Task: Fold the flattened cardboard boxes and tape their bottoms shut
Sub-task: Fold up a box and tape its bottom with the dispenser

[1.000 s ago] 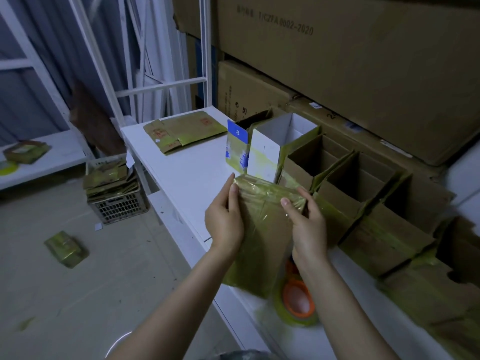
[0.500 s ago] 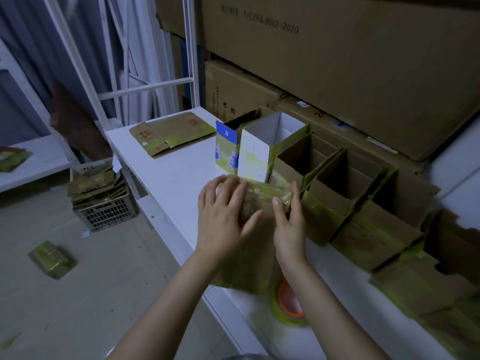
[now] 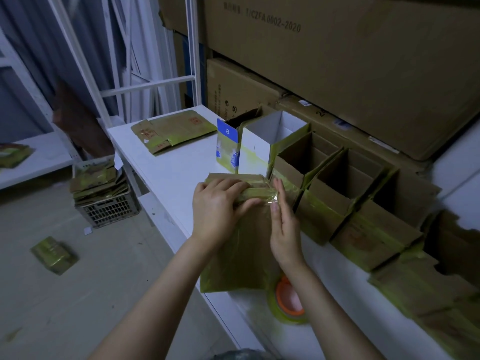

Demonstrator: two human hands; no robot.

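A brown cardboard box (image 3: 239, 253) wrapped in yellowish tape stands on end at the front edge of the white table (image 3: 179, 175). My left hand (image 3: 217, 209) lies over its top end, fingers curled round the taped flaps. My right hand (image 3: 284, 224) presses flat against the box's right side, fingers straight. A roll of tape (image 3: 288, 300) with an orange core lies on the table just behind the box, partly hidden by my right forearm.
A row of folded open boxes (image 3: 337, 193) stands along the table's back, led by a white box (image 3: 262, 149) and a blue-labelled one (image 3: 228, 146). Flattened boxes (image 3: 171, 135) lie at the far end. A crate of flat boxes (image 3: 101, 190) and a loose one (image 3: 53, 254) sit on the floor. Big cartons (image 3: 337, 61) are stacked behind.
My left hand has moved from the box's left side up over its top end and curled round the flaps. My right hand slid to the right side.
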